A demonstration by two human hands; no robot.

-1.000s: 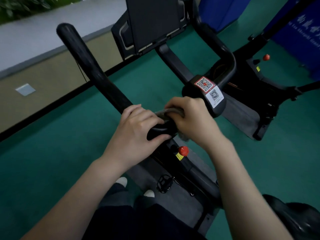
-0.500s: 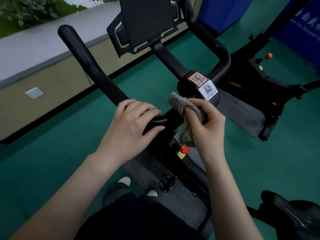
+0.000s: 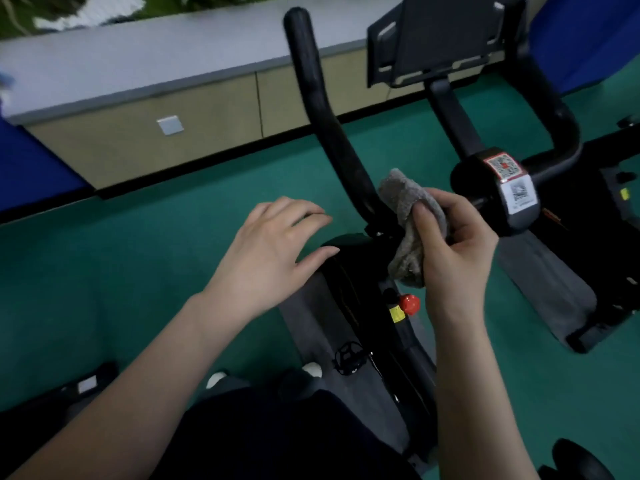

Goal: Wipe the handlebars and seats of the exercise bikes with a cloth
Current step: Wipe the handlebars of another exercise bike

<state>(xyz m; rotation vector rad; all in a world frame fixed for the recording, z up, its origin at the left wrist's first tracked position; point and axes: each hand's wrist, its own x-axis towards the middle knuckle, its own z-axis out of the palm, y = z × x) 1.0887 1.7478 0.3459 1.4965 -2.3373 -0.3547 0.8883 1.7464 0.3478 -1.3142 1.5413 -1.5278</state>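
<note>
- Head view: the right hand (image 3: 450, 244) grips a bunched grey terry cloth (image 3: 408, 216), thumb laid across it and fingers curled behind, with a tail of fabric hanging below the palm.
- The cloth sits at the foot of the black padded left handlebar horn (image 3: 322, 109), right where it bends into the crossbar. Whether the fabric is pressed on the bar or just beside it, I cannot tell.
- The left hand (image 3: 273, 247) holds nothing. Its fingers are spread and relaxed, and it hovers over the bike frame, apart from the horn.
- Just right of the cloth is the black centre clamp with QR stickers (image 3: 498, 195), and beyond it the black right handlebar loop (image 3: 554, 109) curves up. A dark tablet holder (image 3: 443, 39) stands above and a small red knob (image 3: 409, 303) below, all over green floor (image 3: 138, 258).
- My read: we're in the handlebar step, with the cloth being regathered for a pass.
- The next move calls for wrapping the cloth around the left horn and stroking up to its tip, with the free hand steadying the bar. After that come the clamp, the right loop and the seat.
</note>
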